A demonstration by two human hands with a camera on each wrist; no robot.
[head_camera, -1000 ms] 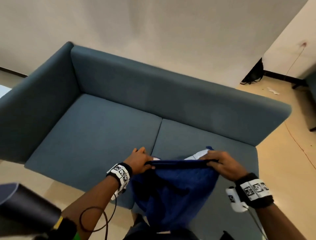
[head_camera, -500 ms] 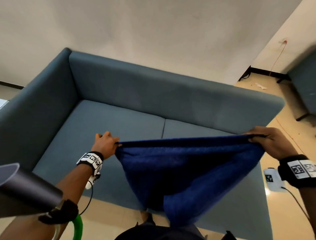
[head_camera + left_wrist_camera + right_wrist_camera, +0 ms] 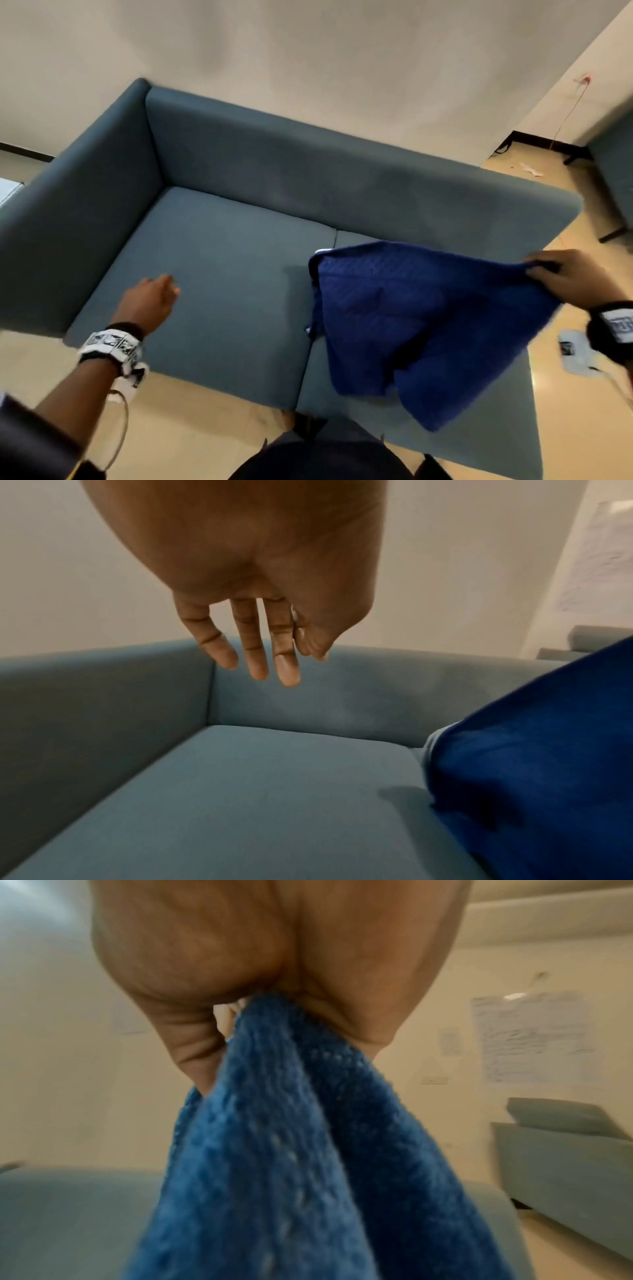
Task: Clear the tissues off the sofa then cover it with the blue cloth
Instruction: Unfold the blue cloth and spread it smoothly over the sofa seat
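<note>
The grey-blue two-seat sofa (image 3: 222, 274) fills the head view, and I see no tissues on its seats. A blue cloth (image 3: 421, 325) hangs over the right seat cushion. My right hand (image 3: 551, 274) pinches its upper right corner above the sofa's right end. In the right wrist view the blue cloth (image 3: 274, 1150) drops from the curled fingers of my right hand (image 3: 240, 1020). My left hand (image 3: 164, 291) hovers over the left cushion with straight fingers and holds nothing. In the left wrist view my left hand (image 3: 270, 669) is spread above the sofa (image 3: 240, 804), the blue cloth (image 3: 531, 777) to its right.
The sofa stands against a cream wall (image 3: 308, 68). A second sofa (image 3: 613, 164) sits at the far right, with a scrap of paper (image 3: 531, 169) on the tan floor (image 3: 205, 428) near it. Papers (image 3: 531, 1039) are stuck on the wall.
My left hand has let go of the cloth's left corner and moved left over the left cushion. The freed edge has dropped toward the right cushion. My right hand still holds its corner.
</note>
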